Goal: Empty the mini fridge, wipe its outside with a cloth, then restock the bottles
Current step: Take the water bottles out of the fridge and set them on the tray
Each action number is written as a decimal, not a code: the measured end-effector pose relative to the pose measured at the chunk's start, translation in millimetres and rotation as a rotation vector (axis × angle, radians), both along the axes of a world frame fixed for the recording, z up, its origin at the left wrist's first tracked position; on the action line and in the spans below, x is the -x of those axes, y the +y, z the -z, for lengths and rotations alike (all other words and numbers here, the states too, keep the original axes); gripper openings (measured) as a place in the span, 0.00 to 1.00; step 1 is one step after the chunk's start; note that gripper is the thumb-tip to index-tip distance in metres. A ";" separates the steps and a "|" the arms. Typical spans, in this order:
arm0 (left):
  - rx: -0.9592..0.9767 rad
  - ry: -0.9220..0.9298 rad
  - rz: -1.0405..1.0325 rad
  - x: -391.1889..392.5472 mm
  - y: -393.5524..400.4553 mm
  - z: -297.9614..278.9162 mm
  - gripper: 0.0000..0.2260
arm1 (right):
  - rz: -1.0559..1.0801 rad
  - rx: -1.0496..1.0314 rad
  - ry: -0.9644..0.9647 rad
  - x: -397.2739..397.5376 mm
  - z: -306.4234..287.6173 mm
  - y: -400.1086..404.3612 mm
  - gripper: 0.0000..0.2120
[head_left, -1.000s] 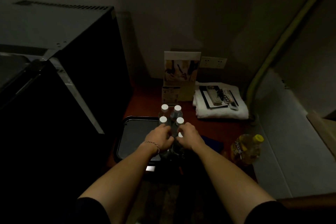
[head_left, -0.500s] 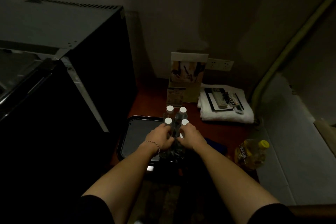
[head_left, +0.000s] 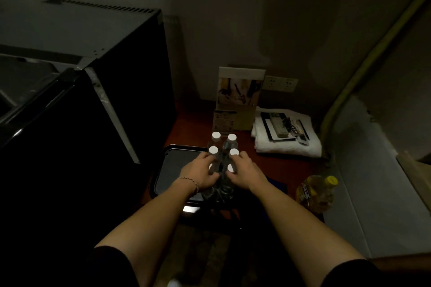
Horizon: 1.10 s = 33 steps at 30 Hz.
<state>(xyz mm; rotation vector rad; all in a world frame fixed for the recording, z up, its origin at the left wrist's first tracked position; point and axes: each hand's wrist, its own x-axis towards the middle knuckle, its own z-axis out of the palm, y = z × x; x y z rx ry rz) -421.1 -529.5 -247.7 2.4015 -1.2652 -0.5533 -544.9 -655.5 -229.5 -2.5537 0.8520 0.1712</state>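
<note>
Single head view, looking forward and down, close over table (head_left: 275, 170)

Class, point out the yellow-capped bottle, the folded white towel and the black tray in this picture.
Yellow-capped bottle (head_left: 314, 193): head view, on its yellowish body.
Folded white towel (head_left: 286, 147): head view, on its front fold.
Black tray (head_left: 170, 170): head view, on its bare floor.

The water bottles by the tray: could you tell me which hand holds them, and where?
Both: the left hand and right hand grip the nearest bottles just below their white caps.
</note>
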 end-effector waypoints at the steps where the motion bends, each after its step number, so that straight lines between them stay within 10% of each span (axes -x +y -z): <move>1: 0.012 -0.011 -0.019 1.8 3.4 -3.0 0.20 | 0.003 0.005 -0.003 2.7 -0.9 1.9 0.23; 33: -0.043 -0.243 0.104 89.2 293.4 -42.2 0.24 | 0.080 0.132 -0.047 102.0 -45.8 318.1 0.21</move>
